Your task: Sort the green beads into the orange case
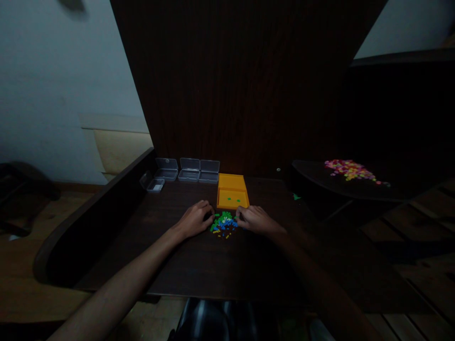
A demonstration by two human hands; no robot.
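Observation:
A small heap of green, blue and yellow pieces (223, 224) lies on the dark wooden table (199, 265). My left hand (195, 219) rests at the heap's left edge with curled fingers, fingertips among the pieces. My right hand (256, 219) sits at the heap's right edge, fingers also curled onto the pieces. Just behind the heap stands an open orange tray (232, 191) with two or three green pieces inside. What either hand pinches is too small to make out.
Three clear plastic boxes with raised lids (188, 170) line the table's back left; a fourth small one (155, 184) sits nearer the left rail. A pile of pink and yellow pieces (350, 169) lies on a side surface at right. A dark wooden panel rises behind.

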